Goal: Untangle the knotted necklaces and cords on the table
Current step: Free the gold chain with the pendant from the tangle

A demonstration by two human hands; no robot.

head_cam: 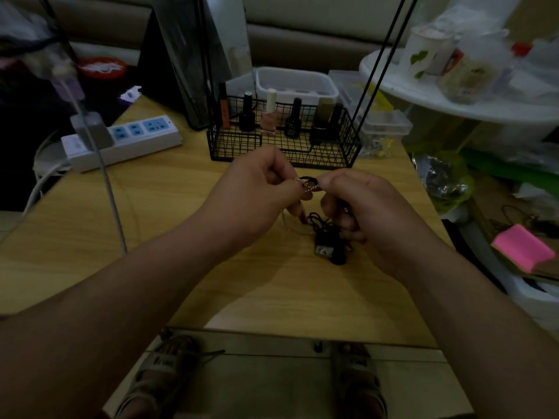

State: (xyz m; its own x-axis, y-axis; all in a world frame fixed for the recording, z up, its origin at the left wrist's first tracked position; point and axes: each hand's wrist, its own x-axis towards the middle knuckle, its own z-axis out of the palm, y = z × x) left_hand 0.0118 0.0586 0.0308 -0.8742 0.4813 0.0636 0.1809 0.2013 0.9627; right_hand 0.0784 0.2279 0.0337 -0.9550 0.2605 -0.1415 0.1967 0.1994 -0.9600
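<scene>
A wooden table (181,267) carries a white power strip (127,140) at its left edge and a black wire basket (242,146) at the back. Over the middle, a person's left hand (257,195) and right hand (363,213) meet with fingers curled, both pinching a knot of black cord (317,222) and thin rose-gold chain (308,186). The cord's loose loops (ending at a dark pendant (325,249)) trail down onto the table between the hands.

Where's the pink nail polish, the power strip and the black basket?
pink nail polish (268,120): head view, glass body.
power strip (134,129): head view, blue socket panel.
black basket (317,152): head view, front wire wall.
</scene>
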